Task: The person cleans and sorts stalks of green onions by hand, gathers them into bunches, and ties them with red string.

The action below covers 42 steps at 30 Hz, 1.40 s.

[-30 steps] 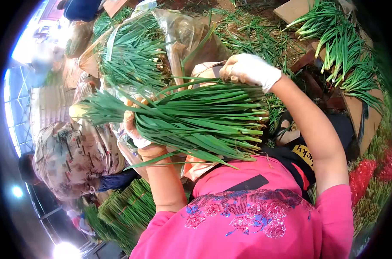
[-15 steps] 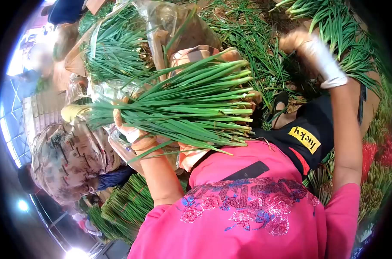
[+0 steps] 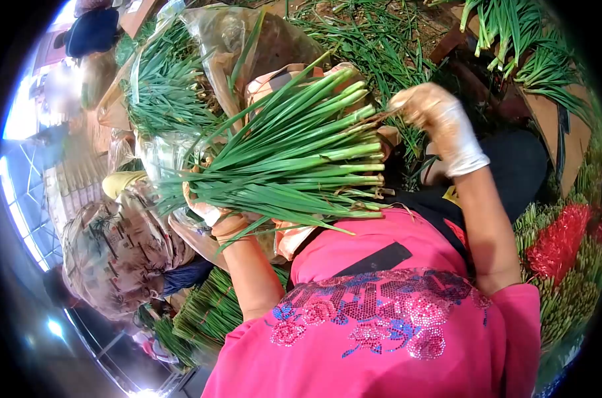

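Observation:
A large fanned bunch of long green stalks [image 3: 294,152] lies across the lap, pale cut ends to the right and leaf tips to the left. My left hand [image 3: 205,205], in a whitish glove, is wrapped round the leafy end, with part of its fingers under the leaves. At the pale ends, my right hand [image 3: 437,119], in a stained white glove, has its fingers closed on a thin brown strand [image 3: 377,118] that reaches to the stalk ends.
Loose leaves [image 3: 374,46] litter the ground ahead. A plastic bag of greens [image 3: 165,86] stands at upper left, and tied bunches [image 3: 513,26] lie at upper right. A person in patterned clothing [image 3: 115,245] is bent at the left. Red plastic [image 3: 559,242] lies at right.
My right hand has come from the upper right back to the stalk ends and now pinches a strand there. My left hand still holds the bunch, whose upper stalks have spread upward.

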Motion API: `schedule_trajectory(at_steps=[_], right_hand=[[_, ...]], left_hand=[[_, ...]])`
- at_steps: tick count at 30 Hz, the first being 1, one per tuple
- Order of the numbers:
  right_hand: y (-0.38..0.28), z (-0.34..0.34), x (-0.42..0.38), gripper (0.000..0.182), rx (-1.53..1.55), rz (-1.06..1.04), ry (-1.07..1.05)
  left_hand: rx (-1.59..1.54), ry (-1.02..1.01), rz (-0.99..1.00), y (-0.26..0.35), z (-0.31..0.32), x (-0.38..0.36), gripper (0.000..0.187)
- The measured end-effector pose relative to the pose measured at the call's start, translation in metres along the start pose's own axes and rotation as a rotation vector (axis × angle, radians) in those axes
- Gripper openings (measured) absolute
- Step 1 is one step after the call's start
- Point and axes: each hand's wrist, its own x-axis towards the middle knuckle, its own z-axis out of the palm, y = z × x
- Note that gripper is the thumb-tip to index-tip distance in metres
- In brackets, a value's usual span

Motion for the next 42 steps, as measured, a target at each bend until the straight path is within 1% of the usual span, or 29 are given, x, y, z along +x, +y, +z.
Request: schedule_trajectory(at_steps=[2, 3, 4, 6, 8, 9, 10, 11, 12, 14, 16, 17, 20, 22, 23, 25, 26, 27, 29, 31, 33, 34, 35, 37, 38, 39, 40, 41, 42], right_hand=[[-0.026, -0.042, 0.007, 0.017, 0.472, -0.035, 0.272], [-0.03, -0.071, 0.007, 0.021, 0.394, -0.151, 0.213], [-0.039, -0.069, 0.002, 0.019, 0.156, -0.185, 0.411], [-0.043, -0.035, -0.006, 0.018, -0.433, -0.342, 0.06], [-0.037, 0.021, -0.013, 0.018, -0.959, -0.515, -0.045], [-0.031, 0.031, -0.008, 0.024, -1.418, -0.635, -0.114], [-0.016, 0.04, 0.0, 0.016, -1.459, -0.625, -0.189], [-0.001, 0.044, 0.012, 0.024, -1.653, -0.389, -0.401], [-0.006, 0.063, 0.021, 0.029, -1.709, -0.099, -0.415], [0.019, 0.066, 0.039, 0.033, -1.455, -0.246, -0.424], [0.035, 0.073, 0.058, 0.032, -1.161, 0.026, -0.329], [0.05, 0.066, 0.061, 0.031, -1.086, -0.166, -0.316], [0.034, 0.067, 0.063, 0.028, -0.401, 0.335, -0.267], [0.007, 0.072, 0.053, 0.019, 0.069, 0.373, -0.276], [-0.003, 0.068, 0.051, 0.014, 0.194, 0.361, -0.321], [-0.041, 0.056, 0.037, 0.017, 0.367, 0.181, -0.38], [-0.064, 0.069, 0.022, 0.017, 0.44, 0.121, 0.033], [-0.068, 0.031, 0.027, 0.02, 0.43, -0.001, -0.215], [-0.101, -0.006, 0.018, 0.019, 0.741, -0.069, -0.093], [-0.108, -0.077, 0.019, 0.02, 0.419, -0.166, -0.371], [-0.097, -0.075, -0.001, 0.024, -0.478, -0.297, 0.085], [-0.082, -0.062, -0.008, 0.026, -1.092, -0.363, 0.236], [-0.078, -0.046, -0.02, 0.028, -1.104, -0.22, 0.185], [-0.057, -0.013, -0.037, 0.02, -1.094, -0.388, -0.061], [-0.048, 0.008, -0.045, 0.018, -1.151, -0.351, -0.172], [-0.041, 0.03, -0.048, 0.023, -1.544, -0.564, -0.327], [-0.027, 0.048, -0.049, 0.035, -1.599, -0.715, -0.365], [-0.014, 0.066, -0.047, 0.043, -1.801, -0.573, -0.526], [0.004, 0.079, -0.038, 0.046, -1.706, -0.498, -0.597]], left_hand=[[-0.024, -0.006, 0.009, -0.002, -0.003, 0.0, 0.04], [-0.04, 0.001, 0.033, -0.003, 0.004, -0.004, 0.04], [-0.054, 0.009, 0.056, -0.002, 0.009, -0.007, 0.04], [0.006, 0.019, 0.049, 0.002, 0.02, -0.011, 0.04], [0.03, -0.098, 0.052, 0.008, 0.039, -0.013, 0.04], [0.027, -0.057, 0.064, 0.01, 0.051, -0.02, 0.041], [0.078, 0.016, 0.132, 0.01, 0.073, -0.03, 0.041], [0.07, 0.02, 0.069, 0.011, 0.097, -0.044, 0.041], [0.061, 0.026, 0.005, 0.013, 0.113, -0.053, 0.041], [0.063, 0.005, 0.025, 0.017, 0.121, -0.054, 0.04], [0.08, -0.005, 0.073, 0.021, 0.125, -0.055, 0.038], [0.094, -0.01, 0.112, 0.022, 0.128, -0.055, 0.038], [0.102, -0.027, 0.183, 0.019, 0.137, -0.051, 0.034], [0.096, 0.085, 0.144, 0.02, 0.138, -0.049, 0.036], [0.014, 0.046, 0.012, 0.025, 0.116, -0.034, 0.033], [0.035, 0.066, 0.045, 0.021, 0.096, -0.02, 0.035], [-0.022, 0.026, -0.006, 0.023, 0.081, -0.012, 0.036], [-0.011, 0.085, 0.019, 0.02, 0.074, -0.008, 0.038], [-0.107, 0.062, -0.065, 0.014, 0.064, -0.008, 0.037], [-0.083, 0.113, -0.036, 0.006, 0.071, -0.015, 0.034], [-0.118, 0.15, -0.025, -0.002, 0.051, -0.009, 0.032], [-0.162, 0.167, -0.036, -0.002, 0.042, -0.006, 0.033], [-0.111, 0.197, -0.042, -0.001, 0.035, -0.005, 0.034], [-0.075, 0.188, -0.087, -0.002, 0.042, -0.011, 0.036], [-0.098, 0.188, -0.074, 0.0, 0.022, -0.002, 0.038], [-0.124, 0.139, -0.088, 0.003, 0.031, -0.008, 0.038], [-0.152, 0.085, -0.097, 0.005, 0.047, -0.013, 0.038], [-0.113, 0.111, -0.075, 0.004, 0.058, -0.016, 0.038], [-0.075, 0.136, -0.052, 0.003, 0.067, -0.018, 0.039]])
